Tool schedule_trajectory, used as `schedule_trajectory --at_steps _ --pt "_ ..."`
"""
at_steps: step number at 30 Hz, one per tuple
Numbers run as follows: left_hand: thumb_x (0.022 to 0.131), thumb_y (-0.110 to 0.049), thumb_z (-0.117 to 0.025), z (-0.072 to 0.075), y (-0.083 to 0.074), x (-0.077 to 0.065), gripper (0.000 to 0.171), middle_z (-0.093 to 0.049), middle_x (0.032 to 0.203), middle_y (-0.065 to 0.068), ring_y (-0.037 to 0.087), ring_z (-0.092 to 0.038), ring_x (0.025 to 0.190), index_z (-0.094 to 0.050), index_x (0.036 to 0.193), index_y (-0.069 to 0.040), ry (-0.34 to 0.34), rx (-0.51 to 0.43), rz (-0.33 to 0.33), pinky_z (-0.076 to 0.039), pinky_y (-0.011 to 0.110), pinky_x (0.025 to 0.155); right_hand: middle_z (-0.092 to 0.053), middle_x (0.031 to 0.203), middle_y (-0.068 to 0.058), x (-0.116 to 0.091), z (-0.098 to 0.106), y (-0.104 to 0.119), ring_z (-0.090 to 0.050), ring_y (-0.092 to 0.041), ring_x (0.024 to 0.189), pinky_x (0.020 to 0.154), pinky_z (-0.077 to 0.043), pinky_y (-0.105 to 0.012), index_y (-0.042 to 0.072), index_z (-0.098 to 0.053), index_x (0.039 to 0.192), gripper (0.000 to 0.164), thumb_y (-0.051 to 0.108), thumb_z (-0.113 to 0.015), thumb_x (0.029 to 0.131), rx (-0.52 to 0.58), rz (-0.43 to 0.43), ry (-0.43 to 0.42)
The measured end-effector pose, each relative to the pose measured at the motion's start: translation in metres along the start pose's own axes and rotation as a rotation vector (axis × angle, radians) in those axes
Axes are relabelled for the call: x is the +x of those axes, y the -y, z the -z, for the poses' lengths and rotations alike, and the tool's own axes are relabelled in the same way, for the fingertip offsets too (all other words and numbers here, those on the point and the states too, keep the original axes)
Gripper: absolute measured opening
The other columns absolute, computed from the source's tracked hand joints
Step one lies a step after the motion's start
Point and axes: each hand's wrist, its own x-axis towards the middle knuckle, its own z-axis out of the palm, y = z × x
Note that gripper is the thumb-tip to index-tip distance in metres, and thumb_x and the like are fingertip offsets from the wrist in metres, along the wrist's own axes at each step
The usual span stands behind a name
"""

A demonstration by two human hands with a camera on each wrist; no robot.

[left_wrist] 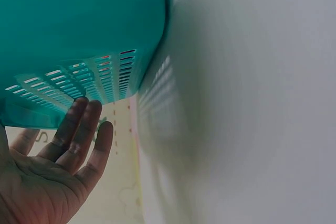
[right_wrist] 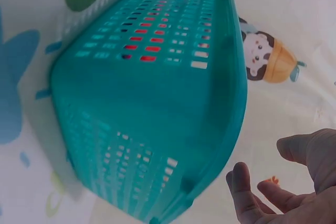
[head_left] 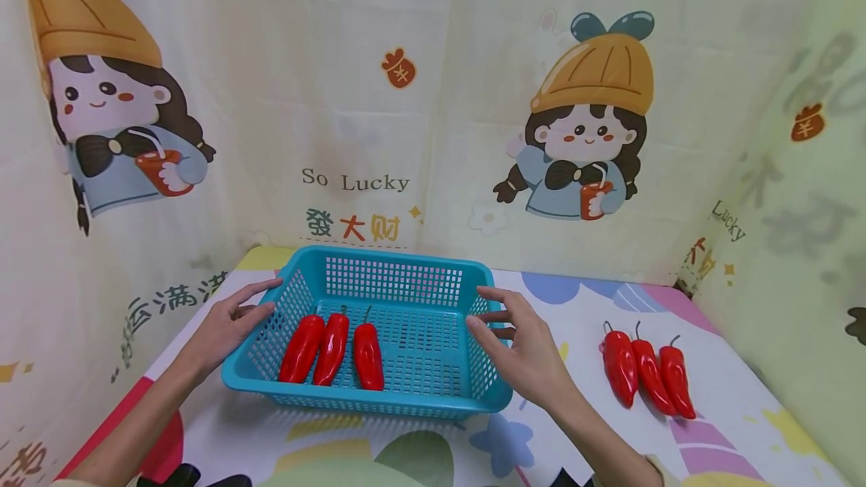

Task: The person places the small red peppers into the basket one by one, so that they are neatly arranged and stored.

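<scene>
A teal plastic basket (head_left: 419, 402) with perforated walls stands on the table. Three red chili peppers (head_left: 368, 358) lie in its left half, stems pointing away. My left hand (head_left: 226, 325) is at the basket's left side, fingertips by the rim. From the left wrist view, its fingers (left_wrist: 84, 135) extend loosely beside the outer wall; whether they touch it I cannot tell. At the right end, my right hand (head_left: 524, 348) has thumb and fingers spread. The right wrist view shows a gap between that hand (right_wrist: 294, 192) and the basket, with nothing held.
Three more red chili peppers (head_left: 648, 374) lie side by side on the patterned tablecloth (head_left: 575, 427), right of my right hand. Printed cloth (head_left: 446, 119) hangs behind the table and along both sides. Dark objects (head_left: 183, 475) show at the bottom edge.
</scene>
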Motion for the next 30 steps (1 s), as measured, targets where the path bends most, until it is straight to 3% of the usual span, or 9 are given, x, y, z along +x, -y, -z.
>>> schedule_trajectory --at_steps 14,21,30 --pt "0.103 -0.03 -0.06 0.0 -0.001 0.001 0.063 -0.056 0.136 0.037 0.049 -0.068 0.109 -0.037 0.158 -0.008 0.007 -0.027 -0.005 -0.064 0.044 0.072 -0.055 0.146 -0.011 -0.009 0.025 -0.017 -0.068 -0.031 0.115 0.086 -0.061 -0.044 0.013 -0.053 0.145 0.057 0.025 -0.075 0.094 -0.063 -0.039 -0.058" --pt "0.104 -0.031 -0.059 0.0 0.0 0.001 0.063 -0.056 0.136 0.037 0.049 -0.067 0.11 -0.038 0.158 -0.009 0.008 -0.033 -0.005 -0.064 0.043 0.072 -0.055 0.146 -0.013 -0.011 0.037 -0.028 -0.068 -0.034 0.117 0.085 -0.061 -0.045 0.013 -0.052 0.145 0.058 0.031 -0.074 0.095 -0.082 -0.05 -0.079" --pt "0.104 -0.031 -0.059 0.001 0.0 0.0 0.062 -0.056 0.136 0.037 0.049 -0.067 0.11 -0.037 0.158 -0.008 0.007 -0.039 -0.012 -0.064 0.042 0.071 -0.055 0.145 -0.015 -0.011 0.043 -0.041 -0.068 -0.037 0.116 0.084 -0.061 -0.045 0.011 -0.052 0.145 0.06 0.031 -0.075 0.094 -0.12 -0.069 -0.085"
